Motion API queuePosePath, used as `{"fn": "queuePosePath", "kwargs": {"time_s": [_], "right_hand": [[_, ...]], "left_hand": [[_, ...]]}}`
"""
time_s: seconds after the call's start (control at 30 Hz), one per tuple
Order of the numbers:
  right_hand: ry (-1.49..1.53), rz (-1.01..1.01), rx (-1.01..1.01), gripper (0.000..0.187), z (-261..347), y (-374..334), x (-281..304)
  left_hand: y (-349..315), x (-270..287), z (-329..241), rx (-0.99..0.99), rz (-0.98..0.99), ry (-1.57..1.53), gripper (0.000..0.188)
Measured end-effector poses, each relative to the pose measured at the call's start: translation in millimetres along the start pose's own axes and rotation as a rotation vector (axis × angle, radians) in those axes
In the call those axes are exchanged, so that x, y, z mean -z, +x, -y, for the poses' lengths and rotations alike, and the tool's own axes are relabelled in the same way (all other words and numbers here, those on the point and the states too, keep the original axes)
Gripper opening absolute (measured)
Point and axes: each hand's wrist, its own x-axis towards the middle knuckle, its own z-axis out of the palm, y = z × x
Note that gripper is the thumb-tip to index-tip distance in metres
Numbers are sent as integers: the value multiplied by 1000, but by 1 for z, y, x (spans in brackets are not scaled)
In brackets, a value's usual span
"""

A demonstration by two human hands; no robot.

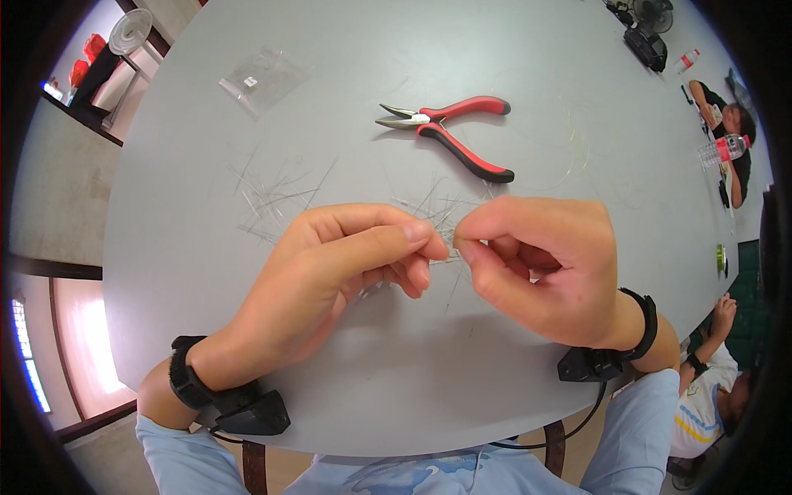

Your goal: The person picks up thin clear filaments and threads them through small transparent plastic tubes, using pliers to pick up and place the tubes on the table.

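My left hand is closed in a pinch, thumb against forefinger, over the middle of the grey table. Close to its right, my right hand also pinches, its fingertips almost meeting those of the left. Whatever lies between the fingers is too small to make out. Under and beyond the fingertips lies a loose pile of thin metal pins, partly hidden by my hands. A second scatter of thin pins is spread beyond my left hand. Farther off, long-nosed pliers with red and black handles lie with their jaws parted.
A small clear plastic bag lies at the far left of the table. Thin, pale thread curls right of the pliers. Along the right stand a water bottle and a green spool; two other people sit there.
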Motion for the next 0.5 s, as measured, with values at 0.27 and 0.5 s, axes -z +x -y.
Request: {"fn": "queuePosePath", "kwargs": {"time_s": [0.27,0.5], "right_hand": [[324,158,-285,7,4,2,9],[405,169,-278,9,2,3,9]], "left_hand": [[1,0,1,11,0,0,21],[0,0,0,-43,24,77,18]]}}
